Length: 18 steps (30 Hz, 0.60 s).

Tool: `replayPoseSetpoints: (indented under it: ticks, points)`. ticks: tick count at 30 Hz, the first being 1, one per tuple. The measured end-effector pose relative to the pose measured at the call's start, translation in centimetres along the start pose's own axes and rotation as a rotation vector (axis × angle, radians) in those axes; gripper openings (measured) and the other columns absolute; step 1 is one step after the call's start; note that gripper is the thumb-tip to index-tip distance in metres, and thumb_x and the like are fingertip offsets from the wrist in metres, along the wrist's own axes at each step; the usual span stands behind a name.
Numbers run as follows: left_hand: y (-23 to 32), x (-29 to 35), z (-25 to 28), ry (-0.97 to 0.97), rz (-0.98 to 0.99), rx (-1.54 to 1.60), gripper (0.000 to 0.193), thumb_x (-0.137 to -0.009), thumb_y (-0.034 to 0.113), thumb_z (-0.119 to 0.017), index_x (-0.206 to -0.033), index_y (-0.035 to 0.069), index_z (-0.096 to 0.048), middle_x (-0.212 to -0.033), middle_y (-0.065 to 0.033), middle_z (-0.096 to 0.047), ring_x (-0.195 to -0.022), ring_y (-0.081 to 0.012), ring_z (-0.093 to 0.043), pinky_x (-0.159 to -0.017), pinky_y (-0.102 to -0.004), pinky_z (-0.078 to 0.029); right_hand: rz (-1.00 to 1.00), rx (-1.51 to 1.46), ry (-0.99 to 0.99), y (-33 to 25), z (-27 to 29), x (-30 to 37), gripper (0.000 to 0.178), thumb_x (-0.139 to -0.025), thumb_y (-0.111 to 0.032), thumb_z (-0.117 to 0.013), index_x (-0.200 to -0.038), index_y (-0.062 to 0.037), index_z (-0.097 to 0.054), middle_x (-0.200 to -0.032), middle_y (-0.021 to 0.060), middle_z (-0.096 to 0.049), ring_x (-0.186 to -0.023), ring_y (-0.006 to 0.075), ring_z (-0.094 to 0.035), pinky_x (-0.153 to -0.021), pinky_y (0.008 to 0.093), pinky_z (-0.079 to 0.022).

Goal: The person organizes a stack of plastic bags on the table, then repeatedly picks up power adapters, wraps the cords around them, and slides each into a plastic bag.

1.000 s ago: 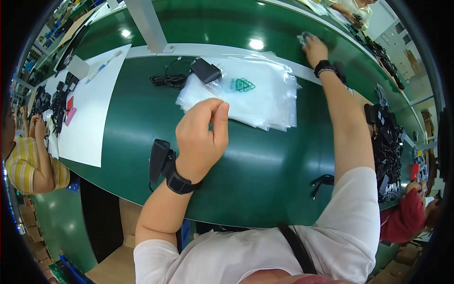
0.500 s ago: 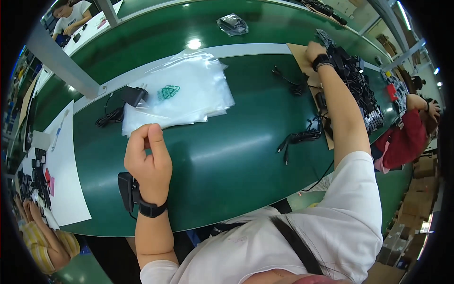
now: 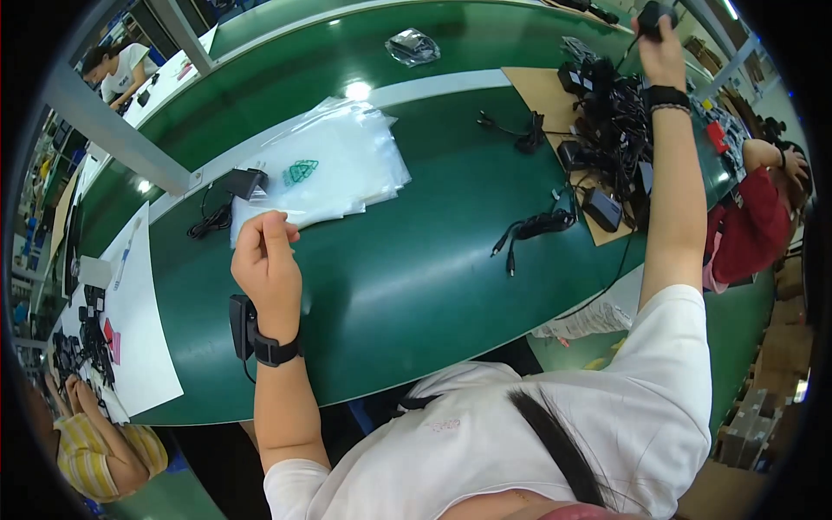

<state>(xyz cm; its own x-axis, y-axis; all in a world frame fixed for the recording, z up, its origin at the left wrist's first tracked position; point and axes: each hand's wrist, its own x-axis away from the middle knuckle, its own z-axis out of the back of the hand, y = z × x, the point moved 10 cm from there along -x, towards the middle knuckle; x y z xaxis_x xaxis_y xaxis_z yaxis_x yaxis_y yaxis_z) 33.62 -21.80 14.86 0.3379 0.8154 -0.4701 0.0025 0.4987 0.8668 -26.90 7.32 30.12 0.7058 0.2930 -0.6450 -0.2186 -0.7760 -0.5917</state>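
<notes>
My right hand [image 3: 663, 65] is raised at the far right with its fingers round a black power adapter [image 3: 653, 19], whose cable hangs down. Below it spreads a tangled heap of black power adapters [image 3: 611, 126], partly on a brown cardboard sheet [image 3: 525, 80]. My left hand [image 3: 267, 264] hovers at the near edge of a stack of clear plastic bags [image 3: 355, 160], its thumb and fingers pinched together and nothing visible in them. A single adapter [image 3: 245, 183] with a coiled cable lies by the left side of the stack. My left wrist wears a strap with a black box [image 3: 241, 327].
Bundled cables [image 3: 542, 224] lie on the green table [image 3: 416, 277] left of the heap. A bagged item [image 3: 412, 48] rests on the far surface. At left, a white sheet [image 3: 147, 347] carries more adapters. A post [image 3: 121, 130] stands far left. Other people sit on both sides.
My right hand has risen from the far side of the heap, moving right and away, and now holds an adapter. My left hand stays nearly in place, still pinched.
</notes>
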Motion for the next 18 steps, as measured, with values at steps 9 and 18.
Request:
replayPoseSetpoints:
  ticks: [9, 18]
  points:
    - [6.8, 0.3, -12.0, -0.334, 0.198, 0.682, 0.034, -0.086, 0.021, -0.060, -0.109, -0.002, -0.049, -0.095, -0.0047, -0.057, -0.084, -0.0085, -0.053, -0.068, -0.0219, -0.043, -0.096, 0.761, -0.792, 4.6, -33.4, 24.2, 0.033, -0.075, -0.016, -0.067, -0.102, -0.0012, -0.055, -0.094, 0.0063, -0.060, -0.084, 0.0163, -0.058, -0.074, 0.0275, -0.047]
    - [10.2, -4.1, -7.0, -0.076, 0.089, 1.211, 0.048, -0.087, 0.036, -0.055, -0.114, 0.000, -0.037, -0.119, -0.0190, -0.046, -0.110, -0.0301, -0.048, -0.094, -0.0422, -0.041, -0.363, 0.144, -0.963, 12.8, -35.5, 32.6, 0.085, -0.068, -0.013, -0.075, -0.136, -0.0040, -0.025, -0.119, 0.0107, -0.049, -0.111, 0.0188, -0.047, -0.093, 0.0331, -0.039]
